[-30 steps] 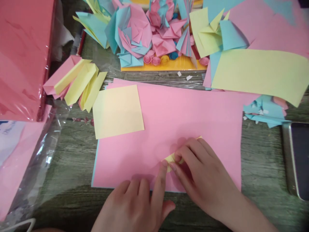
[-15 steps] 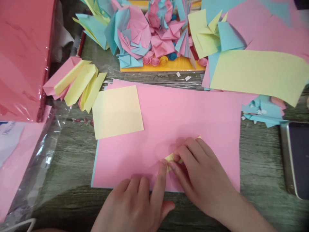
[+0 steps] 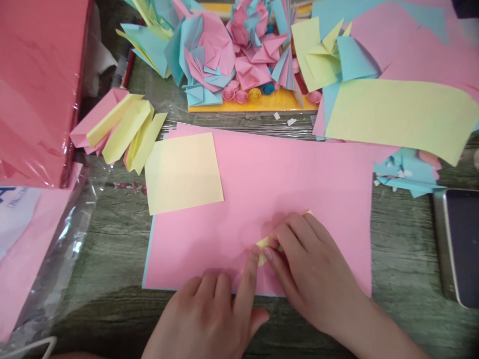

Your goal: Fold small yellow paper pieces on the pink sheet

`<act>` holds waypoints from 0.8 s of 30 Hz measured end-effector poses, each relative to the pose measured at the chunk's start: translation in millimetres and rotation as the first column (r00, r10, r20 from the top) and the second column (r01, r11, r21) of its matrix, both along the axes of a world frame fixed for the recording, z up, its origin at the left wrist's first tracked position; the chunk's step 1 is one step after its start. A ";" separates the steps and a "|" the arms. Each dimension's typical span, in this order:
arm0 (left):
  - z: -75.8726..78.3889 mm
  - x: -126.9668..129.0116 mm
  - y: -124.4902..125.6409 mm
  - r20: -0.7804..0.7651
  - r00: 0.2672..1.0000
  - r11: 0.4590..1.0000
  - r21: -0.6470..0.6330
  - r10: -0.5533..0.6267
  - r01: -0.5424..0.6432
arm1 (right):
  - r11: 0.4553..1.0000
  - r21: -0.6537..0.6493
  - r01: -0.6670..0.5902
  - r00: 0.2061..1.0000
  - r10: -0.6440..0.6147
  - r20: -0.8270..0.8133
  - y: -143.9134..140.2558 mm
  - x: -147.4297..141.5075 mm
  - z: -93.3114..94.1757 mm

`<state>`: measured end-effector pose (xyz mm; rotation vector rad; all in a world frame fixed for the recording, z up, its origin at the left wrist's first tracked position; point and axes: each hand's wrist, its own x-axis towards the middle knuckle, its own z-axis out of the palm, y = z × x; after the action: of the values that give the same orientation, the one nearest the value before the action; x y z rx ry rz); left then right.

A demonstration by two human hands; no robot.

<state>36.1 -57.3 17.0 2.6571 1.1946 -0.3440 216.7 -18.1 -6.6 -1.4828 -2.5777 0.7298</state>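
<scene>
A small folded piece of yellow paper (image 3: 263,244) lies slantwise on a pink sheet (image 3: 299,174). My right hand (image 3: 312,269) is closed on it, thumb and index pinching near its left end, while the fingers hide most of its length. Only a pale corner peeks out beyond the knuckles. My left hand (image 3: 209,314) presses the paper's left tip with a stretched index finger. Its thumb stands apart and its other fingers are bent, holding nothing. At the upper left of the pink sheet rests a flat square of yellow paper (image 3: 184,173).
Folded yellow and pink strips (image 3: 125,132) lie at left, near a red plastic-wrapped pack (image 3: 37,89). Origami pieces (image 3: 211,50) crowd a yellow-orange base (image 3: 284,103) at the back. Right are loose yellow sheets (image 3: 400,117), blue paper scraps (image 3: 407,172) and a phone-like device (image 3: 462,244).
The view has shifted very slightly. Both hands stay almost in place on the folded yellow paper, with the right thumb moved a little.
</scene>
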 end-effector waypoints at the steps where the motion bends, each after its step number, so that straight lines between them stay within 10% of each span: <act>1: 0.0 -0.2 -0.2 -0.001 1.000 1.000 0.006 -0.001 0.001 | 1.000 0.001 -0.004 1.000 0.004 0.002 0.0 0.0 0.1; 11: 1.3 -5.1 0.8 0.073 0.996 0.980 0.198 -0.050 0.035 | 0.999 0.045 -0.008 1.000 0.007 0.023 1.0 -1.0 -1.6; 24: 0.9 -4.0 0.1 0.001 0.999 0.995 0.095 -0.040 0.039 | 0.999 0.033 -0.012 0.999 0.011 0.032 0.7 -0.8 -0.4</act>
<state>32.0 -57.1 17.9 2.7640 1.1872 -0.2964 215.9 -17.4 -7.1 -1.4831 -2.6101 0.6663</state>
